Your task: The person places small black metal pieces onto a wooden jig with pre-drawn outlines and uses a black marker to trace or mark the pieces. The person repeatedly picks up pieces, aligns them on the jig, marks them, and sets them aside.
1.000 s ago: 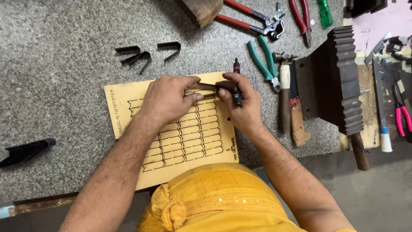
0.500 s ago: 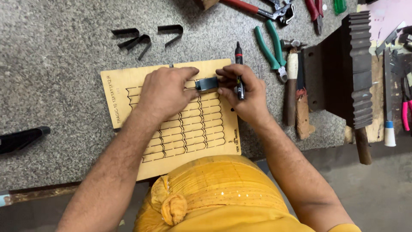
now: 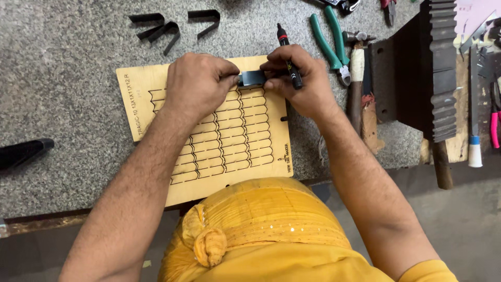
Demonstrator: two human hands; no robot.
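Hands: left hand (image 3: 197, 83) and right hand (image 3: 302, 81), fingers pinched on a short dark metal strip (image 3: 252, 78), now lowered from just above onto the slotted plywood die board (image 3: 219, 151) on the desk (image 3: 62, 78); marker pen (image 3: 288, 57) in right.

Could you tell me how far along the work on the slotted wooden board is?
Done: none visibly; three bent strips lie loose above the wooden board. In hand: left hand and right hand hold a metal strip at its top edge. Left: its slots look unfilled.

Even, soft daylight; sharp focus
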